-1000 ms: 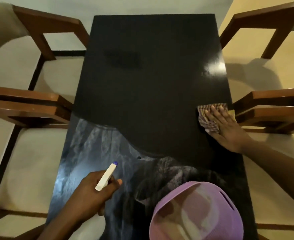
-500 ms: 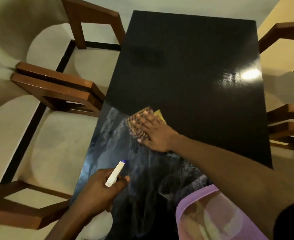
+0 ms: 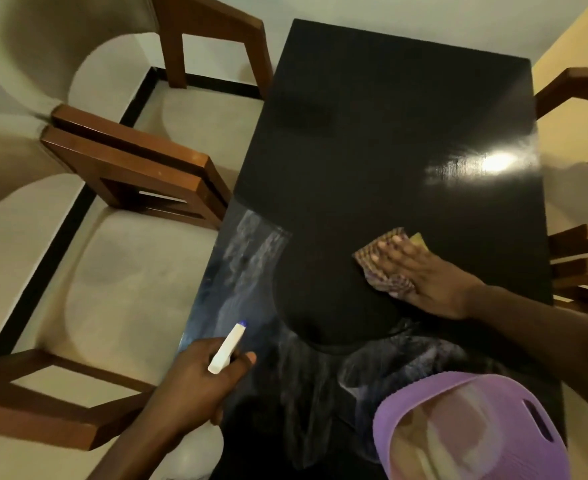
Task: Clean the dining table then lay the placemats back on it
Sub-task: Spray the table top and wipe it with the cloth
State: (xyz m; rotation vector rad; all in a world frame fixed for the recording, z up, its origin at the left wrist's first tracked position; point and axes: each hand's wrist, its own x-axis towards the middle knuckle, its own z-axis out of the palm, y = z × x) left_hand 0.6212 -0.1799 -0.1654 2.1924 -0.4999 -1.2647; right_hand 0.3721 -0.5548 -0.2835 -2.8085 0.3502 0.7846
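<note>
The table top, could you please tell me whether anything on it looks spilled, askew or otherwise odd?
Only the pale streaky film on the near-left part of the table, beside the spray bottle in the left hand. It looks like unwiped cleaner, not damage. The right hand presses a cloth flat on unstreaked surface further right.

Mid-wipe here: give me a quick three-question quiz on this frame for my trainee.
1. True or false: the right hand presses the checked cloth flat on the black table.
2. What does the left hand grip? A) a spray bottle B) a placemat C) a sponge
3. Fill in: the basket at the table's near right corner is ____ in colour.
Key: 1 true; 2 A; 3 purple.
</note>
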